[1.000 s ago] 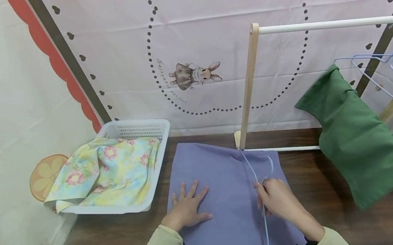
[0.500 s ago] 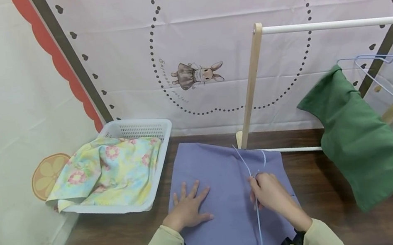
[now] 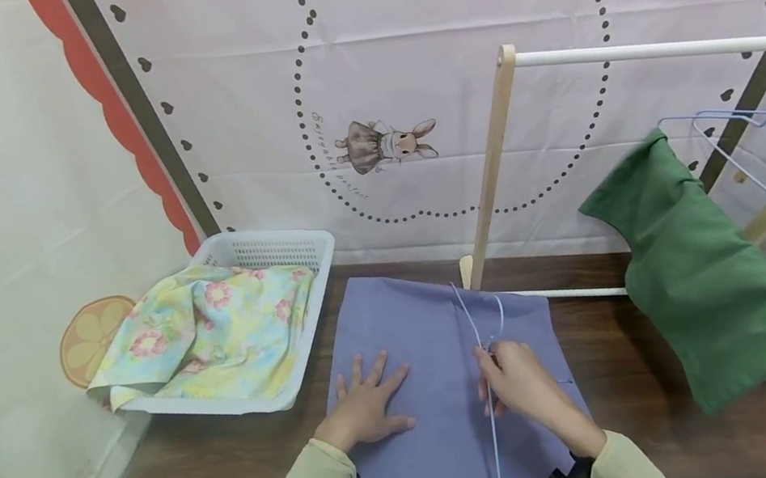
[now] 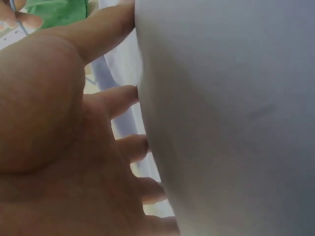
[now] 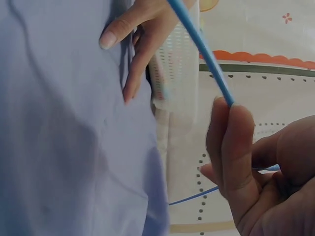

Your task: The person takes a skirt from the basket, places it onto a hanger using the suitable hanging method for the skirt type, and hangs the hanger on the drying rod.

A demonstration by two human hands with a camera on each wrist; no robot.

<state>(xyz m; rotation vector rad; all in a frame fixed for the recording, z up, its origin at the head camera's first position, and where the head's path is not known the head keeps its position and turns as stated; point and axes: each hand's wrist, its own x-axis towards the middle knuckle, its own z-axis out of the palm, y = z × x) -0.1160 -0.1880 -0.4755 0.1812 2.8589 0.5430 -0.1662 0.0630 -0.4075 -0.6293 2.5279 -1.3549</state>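
"Two hands, one purple cloth (image 3: 442, 394). Holding what?"

"In the right hand (image 3: 516, 375), a blue wire hanger (image 5: 205, 55). A closed, curled grip, quite snug. In the left hand (image 3: 363, 413), nothing: just spread fingers with tips against the cloth, left of the grip."

"And the hanger's exact place?"

"Over the right part of the cloth, wire both beyond and nearer than the grip. Touching the cloth or just above? Hard to tell."

"Heavy or light?"

"Probably light. Likely stiff enough for lifting from one spot, maybe a little springy along the long wire. Smooth-looking, so perhaps slippery in loose fingers. Best to take hold close to the hook's base."

"And the cloth?"

"Soft by the look, likely limp and easy to rumple. Better taken by an edge or corner."

"Pointing which way?"

"Hook just beyond the grip, offset to the right. Long axis roughly far to near through the grip, much like the cloth's own. Near end out of sight."

"Anything farther off?"

"Well left of the grip, a white basket (image 3: 273, 242) with flowered fabric (image 3: 212, 328). Beyond, a rack (image 3: 495, 150). To the right, green fabric (image 3: 709, 283), hanging."
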